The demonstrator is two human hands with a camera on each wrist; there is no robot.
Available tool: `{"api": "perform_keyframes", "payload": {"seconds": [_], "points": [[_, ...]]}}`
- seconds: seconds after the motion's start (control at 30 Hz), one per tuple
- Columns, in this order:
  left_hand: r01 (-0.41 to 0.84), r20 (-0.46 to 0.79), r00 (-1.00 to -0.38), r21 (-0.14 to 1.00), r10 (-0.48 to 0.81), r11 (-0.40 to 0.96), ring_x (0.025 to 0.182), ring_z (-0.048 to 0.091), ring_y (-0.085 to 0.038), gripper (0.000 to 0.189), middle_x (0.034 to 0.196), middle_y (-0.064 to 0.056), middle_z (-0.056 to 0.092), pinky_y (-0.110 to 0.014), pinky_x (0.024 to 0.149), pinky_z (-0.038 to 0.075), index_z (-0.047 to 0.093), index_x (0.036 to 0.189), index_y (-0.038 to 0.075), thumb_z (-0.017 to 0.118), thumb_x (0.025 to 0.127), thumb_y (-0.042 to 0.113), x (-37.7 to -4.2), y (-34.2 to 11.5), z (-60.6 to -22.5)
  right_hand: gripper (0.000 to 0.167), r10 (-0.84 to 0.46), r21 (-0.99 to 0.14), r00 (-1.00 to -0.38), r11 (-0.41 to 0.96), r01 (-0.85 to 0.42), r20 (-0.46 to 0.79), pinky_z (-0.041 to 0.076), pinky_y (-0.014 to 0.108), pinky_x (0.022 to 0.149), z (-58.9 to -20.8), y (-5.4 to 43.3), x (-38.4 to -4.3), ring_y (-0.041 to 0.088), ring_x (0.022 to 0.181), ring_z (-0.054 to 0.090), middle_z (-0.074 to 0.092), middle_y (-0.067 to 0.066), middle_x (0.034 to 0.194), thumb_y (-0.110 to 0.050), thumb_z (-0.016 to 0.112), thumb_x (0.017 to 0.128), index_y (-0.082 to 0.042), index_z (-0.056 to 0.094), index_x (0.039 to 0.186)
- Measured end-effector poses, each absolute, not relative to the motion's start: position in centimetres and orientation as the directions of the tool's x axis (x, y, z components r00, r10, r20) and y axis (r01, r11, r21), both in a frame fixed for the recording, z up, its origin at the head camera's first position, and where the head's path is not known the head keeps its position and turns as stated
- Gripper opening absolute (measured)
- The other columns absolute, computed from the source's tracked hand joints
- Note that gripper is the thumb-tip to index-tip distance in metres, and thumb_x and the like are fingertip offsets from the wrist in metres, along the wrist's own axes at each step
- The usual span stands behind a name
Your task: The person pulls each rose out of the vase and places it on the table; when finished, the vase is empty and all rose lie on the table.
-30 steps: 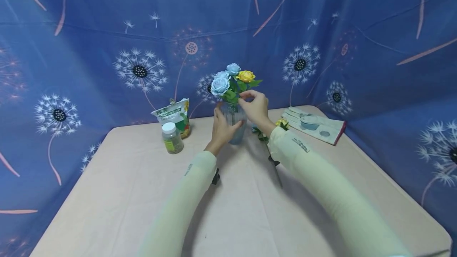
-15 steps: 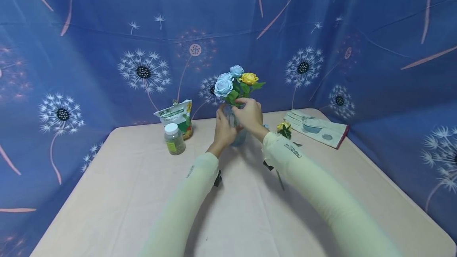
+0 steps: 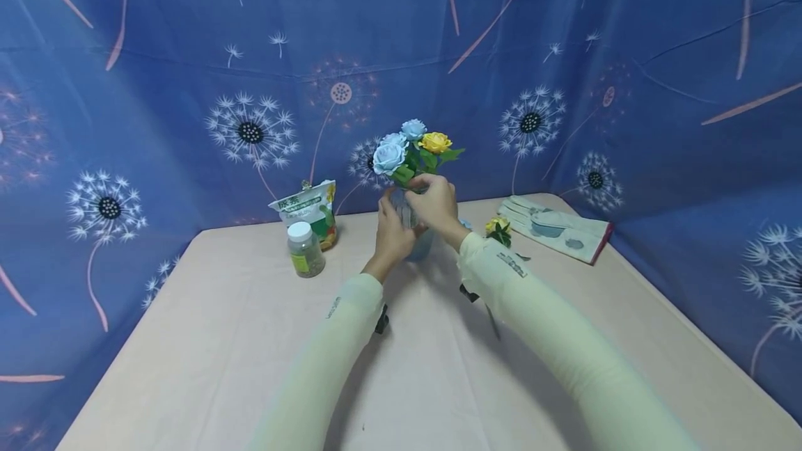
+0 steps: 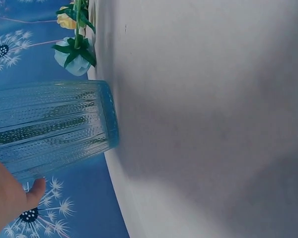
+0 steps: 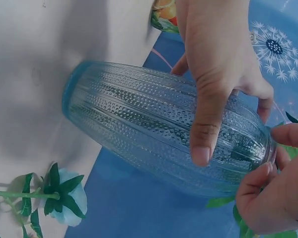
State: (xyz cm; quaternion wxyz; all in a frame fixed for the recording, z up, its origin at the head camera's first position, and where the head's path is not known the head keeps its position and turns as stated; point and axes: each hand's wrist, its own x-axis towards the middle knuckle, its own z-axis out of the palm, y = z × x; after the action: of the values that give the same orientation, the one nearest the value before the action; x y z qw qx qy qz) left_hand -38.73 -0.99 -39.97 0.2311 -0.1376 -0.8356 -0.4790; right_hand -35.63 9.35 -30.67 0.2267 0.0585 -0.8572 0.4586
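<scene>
A clear blue ribbed glass vase (image 5: 139, 119) stands on the table holding blue roses (image 3: 390, 156) and a yellow rose (image 3: 435, 142) with green leaves. My left hand (image 3: 395, 232) grips its side; in the right wrist view the thumb lies across the glass. At the mouth, my right hand (image 3: 435, 204) has its fingers curled round the rim (image 5: 272, 151), just beneath the leaves. What those fingertips touch inside the mouth is hidden. To the right of the vase lie another yellow rose (image 3: 498, 228) and a loose blue rose (image 5: 69, 197), its stem partly behind the right sleeve.
A white-capped jar (image 3: 305, 250) and a clipped green-and-white bag (image 3: 313, 211) stand left of the vase. Pale gloves (image 3: 557, 227) with a red edge lie at the back right. A blue dandelion-print cloth (image 3: 401, 33) hangs behind the table (image 3: 219, 339).
My right hand has come down from beside the leaves to the vase rim, uncovering more of the loose yellow rose. The left hand stays on the vase. Over the last half second little differs.
</scene>
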Motion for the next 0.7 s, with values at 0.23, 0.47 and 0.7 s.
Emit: {"api": "perform_keyframes", "payload": {"seconds": [0.23,0.47,0.7], "points": [[0.432,0.499,-0.867,0.74,0.011,0.516,0.133,0.042,-0.042,0.103,0.149,-0.02,0.031,-0.054,0.103,0.043,0.015,0.153,0.014,0.082,0.08,0.041,-38.5,-0.9,-40.0,0.012,0.095,-0.798,-0.881,0.476,-0.369,0.464,0.047,0.041,0.096,-30.8,10.1,-36.1,0.024,0.095,0.064,0.071,0.007,0.094,-0.012,0.078,0.085,-0.006,0.074,0.094],[0.442,0.5,-0.866,0.742,0.024,0.504,0.134,0.041,-0.041,0.105,0.15,-0.018,0.03,-0.052,0.106,0.041,0.013,0.153,0.017,0.083,0.079,0.044,-38.4,-1.0,-40.1,0.011,0.09,-0.791,-0.849,0.424,-0.441,0.521,0.05,0.039,0.088,-31.0,10.6,-36.4,0.023,0.092,0.065,0.072,0.009,0.093,-0.013,0.075,0.089,-0.004,0.075,0.096],[0.447,0.493,-0.87,0.759,0.03,0.474,0.136,0.038,-0.04,0.103,0.153,-0.015,0.027,-0.054,0.106,0.04,0.013,0.154,0.018,0.08,0.081,0.046,-38.4,-1.0,-40.1,0.016,0.126,-0.745,-0.796,0.464,-0.48,0.592,0.055,0.039,0.084,-29.8,11.2,-36.0,0.025,0.097,0.065,0.071,0.009,0.101,-0.02,0.071,0.094,-0.005,0.072,0.1]]}}
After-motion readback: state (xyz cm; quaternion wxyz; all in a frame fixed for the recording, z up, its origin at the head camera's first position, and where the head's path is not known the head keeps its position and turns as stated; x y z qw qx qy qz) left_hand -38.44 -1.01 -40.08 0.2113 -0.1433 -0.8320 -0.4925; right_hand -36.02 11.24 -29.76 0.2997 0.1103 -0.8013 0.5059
